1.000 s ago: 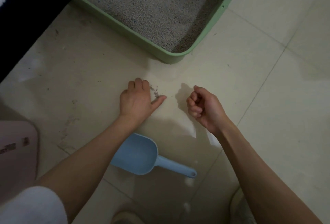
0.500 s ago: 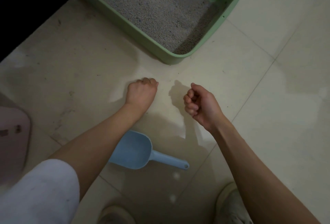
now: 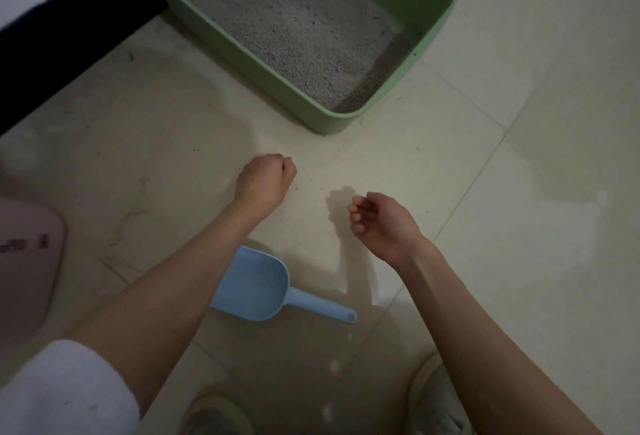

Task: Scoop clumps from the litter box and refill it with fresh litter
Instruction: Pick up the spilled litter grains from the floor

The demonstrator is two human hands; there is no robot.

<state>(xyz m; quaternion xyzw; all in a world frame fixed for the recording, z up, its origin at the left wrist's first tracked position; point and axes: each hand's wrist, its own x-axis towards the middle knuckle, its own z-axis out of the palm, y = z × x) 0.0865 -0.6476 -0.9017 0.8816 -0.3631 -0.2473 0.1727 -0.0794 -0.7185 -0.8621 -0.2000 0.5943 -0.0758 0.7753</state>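
Observation:
The green litter box (image 3: 437,24) stands on the tiled floor at the top, with grey litter (image 3: 304,25) lying in it. A light blue scoop (image 3: 256,284) lies empty on the floor, partly under my left forearm. My left hand (image 3: 265,180) rests knuckles-up on the floor just in front of the box's near corner. Its fingers are curled into a fist over the spot where spilled litter grains lay, and what the fist holds is hidden. My right hand (image 3: 379,223) hovers to the right, above the floor, fingers loosely curled and palm turned left, with nothing seen in it.
A pink rounded object (image 3: 27,254) sits at the left edge. Dark furniture (image 3: 52,36) runs along the upper left beside the box. My two slippered feet (image 3: 214,415) (image 3: 436,396) show at the bottom. Bare tile lies to the right.
My left hand, spread on the floor beside a few grains, curled into a fist over them. My right hand loosened from a tight fist. The view shifted so more of the box shows.

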